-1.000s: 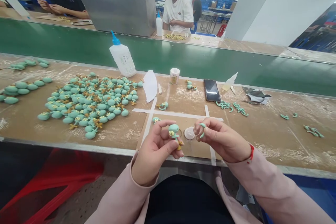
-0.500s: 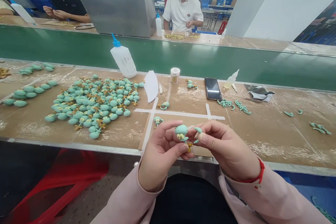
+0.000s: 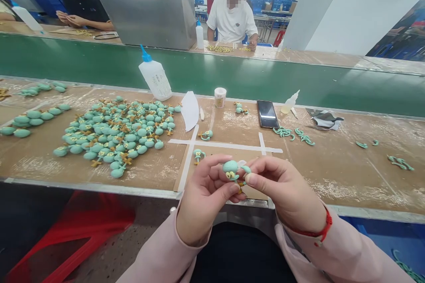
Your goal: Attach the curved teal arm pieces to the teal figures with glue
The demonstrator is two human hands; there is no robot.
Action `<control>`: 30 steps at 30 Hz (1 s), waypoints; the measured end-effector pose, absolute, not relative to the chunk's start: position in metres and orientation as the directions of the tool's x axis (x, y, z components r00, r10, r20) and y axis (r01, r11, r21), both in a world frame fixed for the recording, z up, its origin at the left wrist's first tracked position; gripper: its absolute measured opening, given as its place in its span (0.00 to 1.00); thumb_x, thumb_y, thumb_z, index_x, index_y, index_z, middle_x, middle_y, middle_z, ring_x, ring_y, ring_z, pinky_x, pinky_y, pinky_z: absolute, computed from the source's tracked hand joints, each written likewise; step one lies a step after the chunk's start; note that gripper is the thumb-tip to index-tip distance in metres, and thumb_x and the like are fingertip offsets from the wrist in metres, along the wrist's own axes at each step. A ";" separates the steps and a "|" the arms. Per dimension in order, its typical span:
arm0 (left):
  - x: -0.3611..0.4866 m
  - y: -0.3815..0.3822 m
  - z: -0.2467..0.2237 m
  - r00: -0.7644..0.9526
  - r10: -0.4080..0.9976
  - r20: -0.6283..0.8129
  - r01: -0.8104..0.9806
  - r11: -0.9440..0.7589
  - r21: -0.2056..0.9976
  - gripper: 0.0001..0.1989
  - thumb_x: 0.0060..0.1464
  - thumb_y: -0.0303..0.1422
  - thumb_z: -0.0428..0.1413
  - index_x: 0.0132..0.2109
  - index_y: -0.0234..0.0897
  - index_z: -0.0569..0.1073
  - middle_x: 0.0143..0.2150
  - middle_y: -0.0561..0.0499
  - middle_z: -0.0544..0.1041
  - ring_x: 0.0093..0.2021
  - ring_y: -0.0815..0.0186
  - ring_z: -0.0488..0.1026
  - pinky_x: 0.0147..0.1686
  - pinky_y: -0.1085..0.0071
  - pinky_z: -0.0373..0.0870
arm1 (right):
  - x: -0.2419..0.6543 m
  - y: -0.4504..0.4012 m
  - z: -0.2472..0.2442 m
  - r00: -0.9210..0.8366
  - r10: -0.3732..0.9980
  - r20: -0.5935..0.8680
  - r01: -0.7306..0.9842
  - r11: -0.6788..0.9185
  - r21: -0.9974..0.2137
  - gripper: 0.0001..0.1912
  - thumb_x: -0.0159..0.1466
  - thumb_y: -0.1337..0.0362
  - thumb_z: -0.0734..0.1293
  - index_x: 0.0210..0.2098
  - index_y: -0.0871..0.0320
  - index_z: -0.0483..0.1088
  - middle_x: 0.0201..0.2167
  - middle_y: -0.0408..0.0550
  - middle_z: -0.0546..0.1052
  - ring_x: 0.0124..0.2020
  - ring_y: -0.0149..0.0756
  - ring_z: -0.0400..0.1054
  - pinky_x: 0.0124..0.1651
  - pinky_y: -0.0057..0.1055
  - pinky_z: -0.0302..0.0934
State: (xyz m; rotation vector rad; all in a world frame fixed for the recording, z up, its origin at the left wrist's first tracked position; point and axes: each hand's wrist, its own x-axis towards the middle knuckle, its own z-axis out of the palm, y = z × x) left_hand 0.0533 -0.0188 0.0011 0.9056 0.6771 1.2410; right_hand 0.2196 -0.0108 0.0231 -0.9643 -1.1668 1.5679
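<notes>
My left hand (image 3: 206, 194) pinches a teal clay squid figurine (image 3: 230, 170) with a big head, yellow eyes and tan lower parts. My right hand (image 3: 285, 190) holds a thin curved teal clay strip (image 3: 246, 169) between finger and thumb, its end pressed against the figurine's side. The figurine's lower body is mostly hidden by my fingers. Just behind my hands, two smaller teal figurines (image 3: 198, 154) lie on the cardboard work mat (image 3: 226, 124), and a round white lid (image 3: 242, 163) barely shows past the figurine.
Left of my hands lies a large heap of teal figurines (image 3: 116, 137). Ahead stand a glue bottle (image 3: 155, 78), a phone (image 3: 267, 114) and a small jar (image 3: 220, 97). Teal clay strips (image 3: 294, 135) lie right. A green conveyor belt (image 3: 199, 70) runs behind, with a co-worker (image 3: 232, 22) beyond it.
My hands have moved closer together, and the clay strip has gone from apart from the figurine to pressed against its side. The white lid is now mostly hidden behind the figurine.
</notes>
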 end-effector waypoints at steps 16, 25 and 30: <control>0.057 -0.020 0.002 0.219 0.971 0.101 -0.512 0.026 0.859 0.17 0.50 0.22 0.64 0.46 0.44 0.76 0.33 0.53 0.82 0.28 0.69 0.78 0.26 0.76 0.77 | 0.220 -0.021 0.041 -0.247 0.934 0.257 0.103 0.289 -0.952 0.07 0.61 0.68 0.71 0.26 0.56 0.73 0.30 0.44 0.80 0.33 0.32 0.74 0.37 0.25 0.68; 0.052 -0.027 -0.001 0.299 0.942 0.155 -0.469 0.004 0.883 0.20 0.54 0.31 0.63 0.54 0.48 0.72 0.46 0.49 0.80 0.42 0.66 0.77 0.40 0.73 0.75 | 0.214 -0.033 0.033 -0.336 0.674 0.657 0.519 0.715 -0.469 0.11 0.62 0.77 0.65 0.36 0.54 0.72 0.40 0.44 0.81 0.48 0.35 0.75 0.65 0.42 0.56; 0.053 -0.029 0.000 0.222 0.956 0.193 -0.509 -0.055 0.859 0.14 0.57 0.33 0.61 0.51 0.47 0.73 0.39 0.52 0.80 0.36 0.69 0.77 0.35 0.77 0.72 | 0.214 -0.029 0.032 -0.333 0.604 0.724 0.528 0.756 -0.387 0.10 0.61 0.72 0.70 0.42 0.54 0.71 0.44 0.48 0.80 0.53 0.42 0.71 0.65 0.46 0.56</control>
